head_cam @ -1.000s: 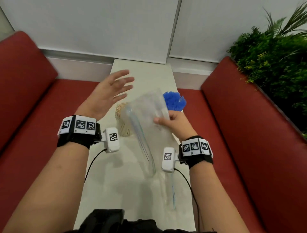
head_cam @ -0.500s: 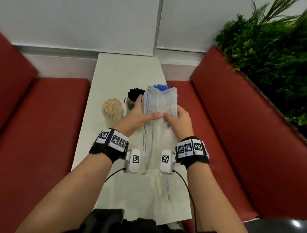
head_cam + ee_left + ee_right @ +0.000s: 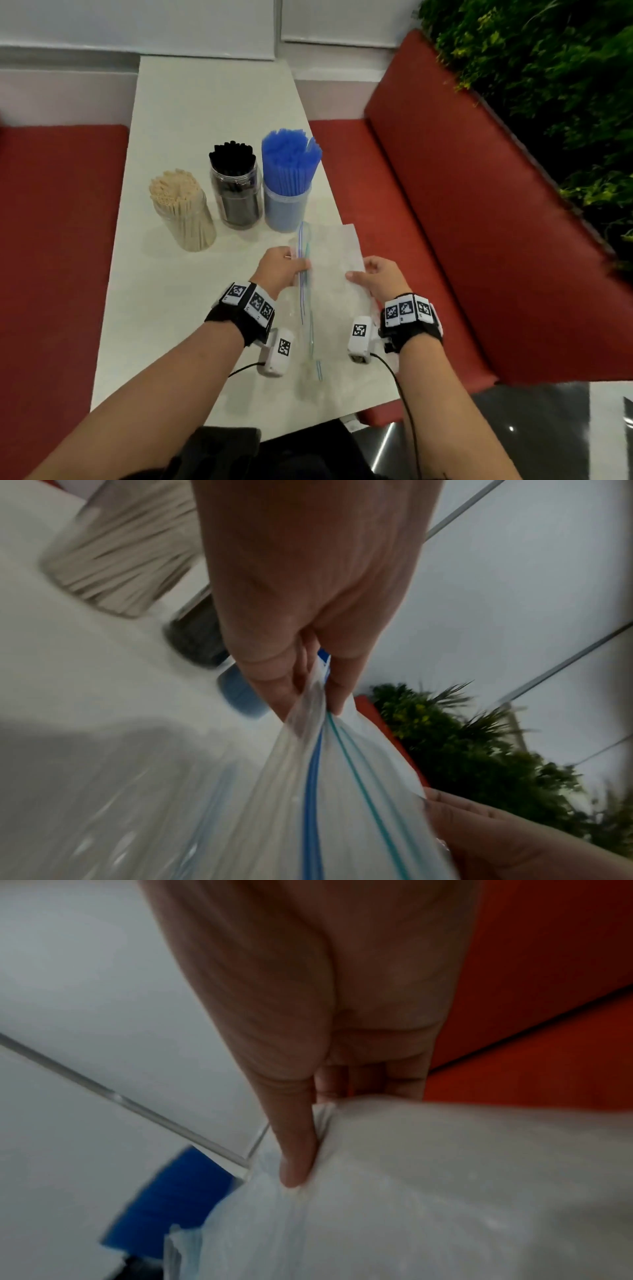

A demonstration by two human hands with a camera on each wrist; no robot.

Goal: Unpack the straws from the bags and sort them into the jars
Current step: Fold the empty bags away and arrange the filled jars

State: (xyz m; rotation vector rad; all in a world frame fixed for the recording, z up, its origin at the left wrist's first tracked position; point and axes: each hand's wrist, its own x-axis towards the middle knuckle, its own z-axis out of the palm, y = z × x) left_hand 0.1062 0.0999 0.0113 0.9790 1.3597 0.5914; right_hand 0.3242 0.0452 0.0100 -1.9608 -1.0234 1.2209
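Since 0.5 s ago both hands dropped nearer the body; bag (image 3: 323, 270) now sits just in front of the jars (image 3: 286, 209), above the table (image 3: 164, 308). Left hand (image 3: 279, 270) pinches its zip edge, right hand (image 3: 380, 279) pinches the opposite edge. Left wrist view shows blue and green zip lines; head view barely does. Right wrist view is blurred: only a thumb on plastic. Bag contents unreadable.
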